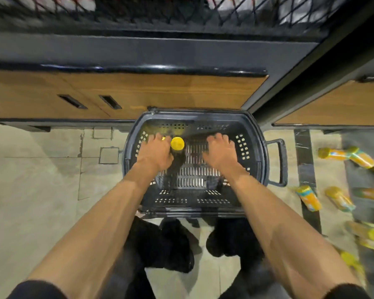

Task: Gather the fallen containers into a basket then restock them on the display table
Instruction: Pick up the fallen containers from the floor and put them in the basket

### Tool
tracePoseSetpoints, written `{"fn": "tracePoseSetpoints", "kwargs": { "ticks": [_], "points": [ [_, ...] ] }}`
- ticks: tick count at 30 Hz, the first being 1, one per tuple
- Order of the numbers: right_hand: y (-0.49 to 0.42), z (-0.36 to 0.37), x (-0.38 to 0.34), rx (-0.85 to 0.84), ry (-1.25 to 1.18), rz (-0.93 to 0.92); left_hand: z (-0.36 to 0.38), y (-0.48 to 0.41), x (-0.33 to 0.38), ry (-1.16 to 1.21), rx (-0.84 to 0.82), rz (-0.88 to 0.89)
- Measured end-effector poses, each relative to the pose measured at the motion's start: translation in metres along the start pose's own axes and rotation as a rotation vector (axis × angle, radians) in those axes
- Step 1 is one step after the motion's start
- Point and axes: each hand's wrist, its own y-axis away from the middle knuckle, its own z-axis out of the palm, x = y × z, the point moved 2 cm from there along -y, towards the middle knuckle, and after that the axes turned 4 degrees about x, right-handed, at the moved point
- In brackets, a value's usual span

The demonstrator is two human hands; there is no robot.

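Left grip (156,152) grasps a yellow-capped container (177,143) inside the basket (192,206) on the floor (41,180). Right grip (219,152) curls alongside (hold unclear). Fallen containers (309,200) lie at the floor's right edge.

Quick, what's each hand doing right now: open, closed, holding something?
Left hand: grips the yellow-capped container over the basket.
Right hand: fingers curled; holding anything cannot be told.

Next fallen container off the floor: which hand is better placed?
Right, probably. The fallen containers lie on the floor right of the basket, nearer the right hand; the left hand is by a yellow-capped container in the basket.
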Motion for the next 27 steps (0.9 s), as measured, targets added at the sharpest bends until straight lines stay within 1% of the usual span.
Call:
{"fn": "tracePoseSetpoints", "kwargs": {
  "ticks": [6, 9, 13, 17, 21, 27],
  "points": [
    [0.079, -0.097, 0.01, -0.025, -0.074, 0.105, -0.111, 0.069, 0.033, -0.072, 0.029, 0.069],
    [0.114, -0.144, 0.021, 0.029, -0.131, 0.125, -0.161, 0.096, 0.059, -0.13, 0.068, 0.141],
    [0.156, -0.197, 0.045, 0.078, -0.174, 0.163, -0.212, 0.127, 0.1, -0.187, 0.138, 0.214],
    [0.192, -0.237, 0.082, 0.112, -0.227, 0.195, -0.243, 0.147, 0.146, -0.199, 0.146, 0.251],
    [0.224, -0.262, 0.124, 0.126, -0.274, 0.23, -0.267, 0.161, 0.19, -0.18, 0.171, 0.271],
    [0.279, -0.276, 0.187, 0.146, -0.304, 0.326, -0.284, 0.179, 0.249, -0.18, 0.194, 0.359]
  ]
}}
